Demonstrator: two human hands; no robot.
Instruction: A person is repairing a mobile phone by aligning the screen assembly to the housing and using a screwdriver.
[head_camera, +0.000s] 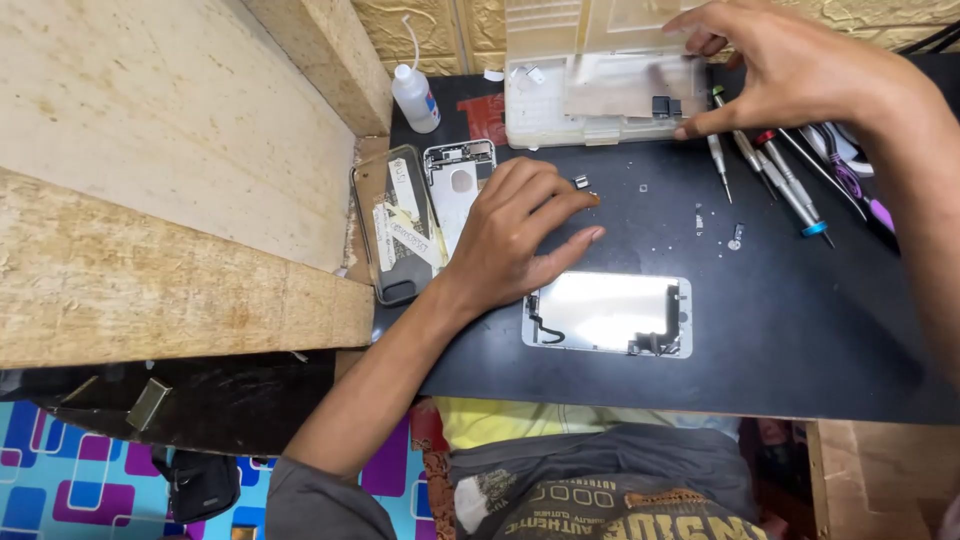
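Two hands are at work: the left hand (515, 235) rests open on the worktop (800, 320), fingertips touching a tiny metal part (581, 183), while the right hand (790, 65), farther back, pinches a thin shield plate (630, 85) over the clear parts box (545, 110).

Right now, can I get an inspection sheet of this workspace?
Surface: black mat, small loose parts on it.
Job's things: phone screen panel face down; open phone housing; small part by the left fingertips.
Clutter: screwdrivers, clear parts box, squeeze bottle, phone case.
Grips: left hand resting on the mat; right hand at the box.
Cables: nothing clear.
Surroundings: wooden boards, patterned floor mat.
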